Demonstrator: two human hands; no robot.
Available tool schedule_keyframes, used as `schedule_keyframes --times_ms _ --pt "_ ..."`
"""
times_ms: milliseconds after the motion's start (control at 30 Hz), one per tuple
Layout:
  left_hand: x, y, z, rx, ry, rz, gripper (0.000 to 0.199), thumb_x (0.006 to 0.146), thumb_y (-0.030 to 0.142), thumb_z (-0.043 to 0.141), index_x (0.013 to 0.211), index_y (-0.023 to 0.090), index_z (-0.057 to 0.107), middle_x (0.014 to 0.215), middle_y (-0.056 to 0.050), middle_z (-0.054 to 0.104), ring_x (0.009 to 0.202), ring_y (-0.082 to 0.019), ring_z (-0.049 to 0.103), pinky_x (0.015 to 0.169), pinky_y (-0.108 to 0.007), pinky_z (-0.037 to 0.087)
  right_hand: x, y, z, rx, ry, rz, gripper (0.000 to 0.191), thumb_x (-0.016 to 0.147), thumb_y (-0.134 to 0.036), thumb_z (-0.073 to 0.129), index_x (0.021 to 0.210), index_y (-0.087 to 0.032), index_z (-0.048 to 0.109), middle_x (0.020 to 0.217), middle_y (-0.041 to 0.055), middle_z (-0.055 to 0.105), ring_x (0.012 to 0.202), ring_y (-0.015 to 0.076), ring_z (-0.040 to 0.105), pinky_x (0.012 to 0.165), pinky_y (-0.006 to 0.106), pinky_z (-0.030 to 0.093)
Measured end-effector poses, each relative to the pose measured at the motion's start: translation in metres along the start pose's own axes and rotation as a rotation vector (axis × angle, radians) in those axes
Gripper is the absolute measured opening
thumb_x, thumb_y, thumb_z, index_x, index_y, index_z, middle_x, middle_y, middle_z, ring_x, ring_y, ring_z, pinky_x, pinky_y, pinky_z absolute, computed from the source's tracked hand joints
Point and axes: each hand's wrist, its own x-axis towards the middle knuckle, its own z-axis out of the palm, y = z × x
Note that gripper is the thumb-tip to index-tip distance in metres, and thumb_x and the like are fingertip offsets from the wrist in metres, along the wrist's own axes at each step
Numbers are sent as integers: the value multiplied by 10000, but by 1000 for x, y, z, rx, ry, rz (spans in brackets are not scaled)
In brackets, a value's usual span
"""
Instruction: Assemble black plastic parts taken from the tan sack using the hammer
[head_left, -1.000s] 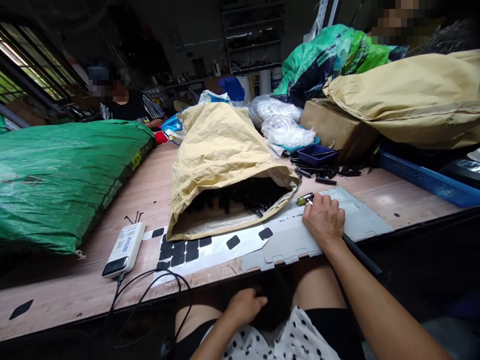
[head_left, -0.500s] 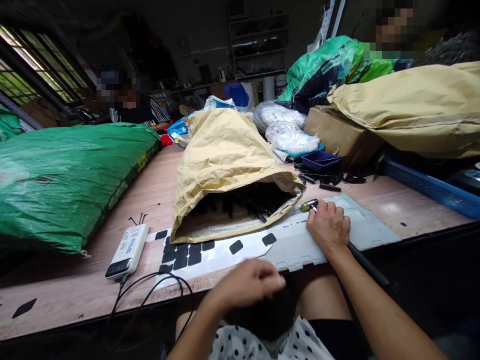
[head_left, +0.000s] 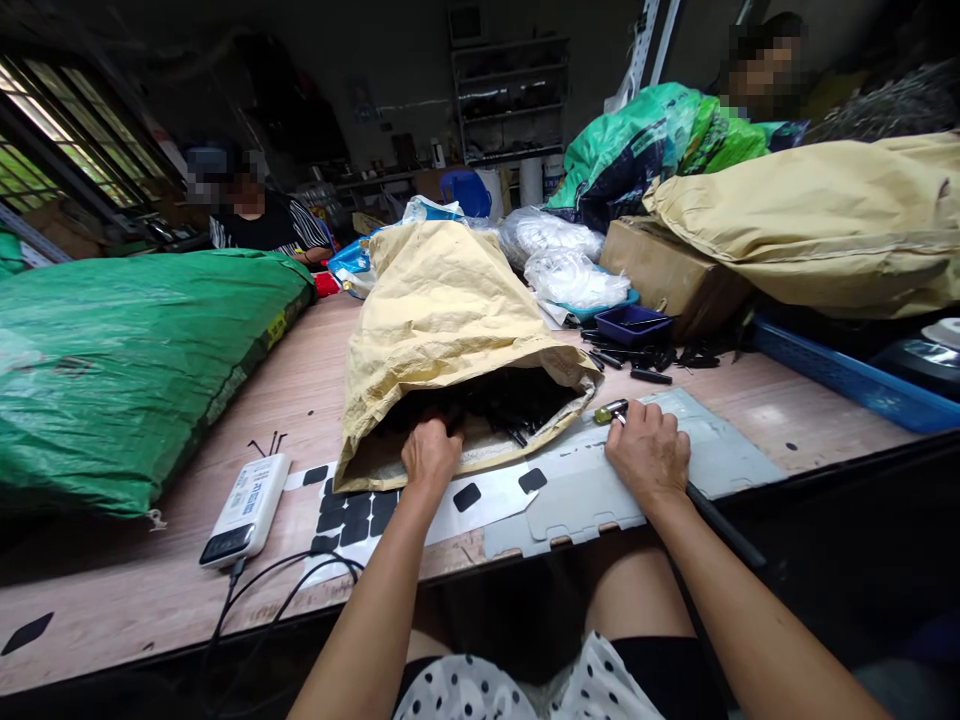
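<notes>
My left hand [head_left: 433, 455] is at the mouth of a tan woven sack [head_left: 457, 300], its fingers curled among the black pieces [head_left: 517, 405] inside. Its fingertips are partly hidden, so what they grip does not show clearly. My right hand [head_left: 651, 452] is closed around a hammer near its head; the yellowish hammer head [head_left: 609, 411] sticks out to the left and the black handle [head_left: 727, 528] runs down to the right. Beneath that hand lies a grey sheet [head_left: 720, 440]. A white sheet with black rounded squares [head_left: 466, 497] lies in front of the sack.
On the left are a green sack [head_left: 150, 350] and a white power bank [head_left: 246, 508] with a cable. A purple tray [head_left: 632, 323], loose black parts [head_left: 651, 376], a cardboard box [head_left: 667, 270] and a blue basket [head_left: 855, 375] stand right. Two people are beyond the table.
My left hand has moved from above my lap, forward and left, into the sack's mouth. My right hand keeps its hold on the hammer. The view has shifted slightly.
</notes>
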Motion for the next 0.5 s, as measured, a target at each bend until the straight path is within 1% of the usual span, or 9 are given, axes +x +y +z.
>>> schedule_keyframes --times_ms 33,100,167,233,300,367,467,500 --pt "-7 -4 -3 -16 18 49 231 884 374 620 957 182 726 953 -145 711 958 -325 646 784 -398 471 0 0 0 -2 2 -3 270 957 -297 447 1115 -112 564 1023 155 589 957 285 511 706 360 320" --pt "-25 -10 -6 -100 28 196 178 885 364 633 939 208 699 947 -89 697 964 -278 609 813 -371 464 0 1 1 -3 2 -7 266 958 -300 446 1106 -113 563 1022 152 587 957 283 511 709 360 320" --pt "-44 -13 -6 -232 -35 352 134 882 349 654 924 224 677 910 -45 681 930 -241 580 805 -344 456 -1 1 1 -3 0 -6 267 960 -302 441 1098 -110 565 1023 156 586 956 286 509 708 364 320" --pt "-61 -13 0 -339 -114 440 111 865 320 688 926 230 671 904 -25 672 916 -223 564 807 -332 446 0 0 2 -3 -2 -3 277 968 -305 423 1095 -109 570 1024 158 588 959 291 511 707 368 323" --pt "-72 -12 8 -401 -136 465 118 853 299 710 940 226 676 922 -26 666 932 -223 555 834 -341 435 0 1 1 7 -13 -2 293 973 -309 407 1101 -109 579 1027 161 593 969 297 516 712 372 330" --pt "-77 -12 14 -442 -132 462 128 846 289 722 951 224 685 932 -30 661 940 -225 548 850 -350 425 2 3 -1 41 -48 1 317 966 -318 420 1139 -112 586 1053 167 600 996 305 521 728 377 344" --pt "-76 -13 17 -466 -136 454 128 830 284 738 938 228 697 918 -28 658 927 -227 543 845 -352 417 3 13 -5 118 -161 39 407 939 -374 467 1257 -146 577 1124 174 611 1028 320 538 760 395 377" --pt "-75 -13 16 -473 -139 453 126 824 279 742 932 230 700 916 -27 659 925 -227 543 844 -351 416 4 17 -6 133 -203 64 430 929 -402 477 1270 -162 583 1138 174 613 1033 329 546 771 408 387"
